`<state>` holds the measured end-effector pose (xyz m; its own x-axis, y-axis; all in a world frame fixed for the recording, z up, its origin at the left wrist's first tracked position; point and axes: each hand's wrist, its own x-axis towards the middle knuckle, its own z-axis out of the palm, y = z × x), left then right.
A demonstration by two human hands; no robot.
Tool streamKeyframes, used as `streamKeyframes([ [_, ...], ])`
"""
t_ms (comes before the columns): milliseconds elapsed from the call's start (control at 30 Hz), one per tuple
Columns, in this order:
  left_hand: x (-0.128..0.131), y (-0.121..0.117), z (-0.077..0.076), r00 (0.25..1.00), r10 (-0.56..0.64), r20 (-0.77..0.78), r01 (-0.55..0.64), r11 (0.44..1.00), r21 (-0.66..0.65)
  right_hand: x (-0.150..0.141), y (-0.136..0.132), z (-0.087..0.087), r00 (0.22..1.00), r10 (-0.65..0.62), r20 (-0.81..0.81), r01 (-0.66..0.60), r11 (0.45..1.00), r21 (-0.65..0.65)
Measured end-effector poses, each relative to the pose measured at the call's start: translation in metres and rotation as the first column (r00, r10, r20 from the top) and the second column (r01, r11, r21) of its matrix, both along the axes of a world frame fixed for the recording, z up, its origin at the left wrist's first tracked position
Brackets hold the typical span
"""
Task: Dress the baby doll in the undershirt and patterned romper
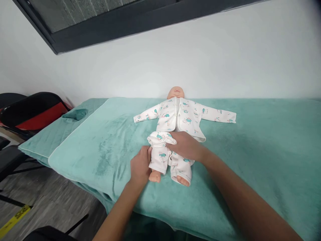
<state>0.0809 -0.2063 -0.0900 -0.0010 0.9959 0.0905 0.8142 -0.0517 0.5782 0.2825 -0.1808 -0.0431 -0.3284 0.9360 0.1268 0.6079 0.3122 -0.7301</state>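
Observation:
A baby doll point(176, 92) lies on its back on a teal towel point(105, 134), head toward the wall. It wears a white printed jacket point(185, 115) with sleeves spread out and matching white trousers point(163, 157). My left hand point(140, 166) grips the trouser fabric at the doll's left-side leg, fingers curled round it. My right hand point(186, 145) lies over the doll's waist, fingers pinching the trouser waistband. Both bare feet poke out of the trouser legs.
The towel covers a long padded table point(276, 150) against a white wall. A small folded teal cloth point(75, 114) lies at the far left corner. A black and red chair point(35, 112) stands left of the table. Grey floor shows at lower left.

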Motion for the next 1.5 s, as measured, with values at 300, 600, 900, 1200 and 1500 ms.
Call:
streamKeyframes([
  [300,-0.001,0.039,0.024,0.850,0.035,0.526,-0.108,0.988,0.108,0.023,-0.002,0.017,0.974,0.061,-0.220,-0.065,0.998,-0.014],
  [600,0.056,0.091,0.052,0.893,-0.449,-0.011,0.444,0.880,0.168,0.028,0.015,-0.009,0.792,-0.563,0.236,0.422,0.784,0.456],
  [900,0.070,0.082,0.052,0.963,-0.237,-0.128,0.265,0.922,0.281,0.029,0.022,-0.007,0.820,-0.548,0.166,0.460,0.804,0.377],
  [1200,0.006,0.126,0.021,0.666,0.277,0.693,-0.378,0.926,-0.007,0.174,0.003,0.010,0.611,-0.784,-0.104,0.771,0.620,-0.143],
  [1500,0.001,0.086,0.015,0.698,-0.126,0.705,0.232,0.971,-0.056,0.120,0.000,0.020,0.950,-0.285,0.125,0.296,0.952,-0.077],
])
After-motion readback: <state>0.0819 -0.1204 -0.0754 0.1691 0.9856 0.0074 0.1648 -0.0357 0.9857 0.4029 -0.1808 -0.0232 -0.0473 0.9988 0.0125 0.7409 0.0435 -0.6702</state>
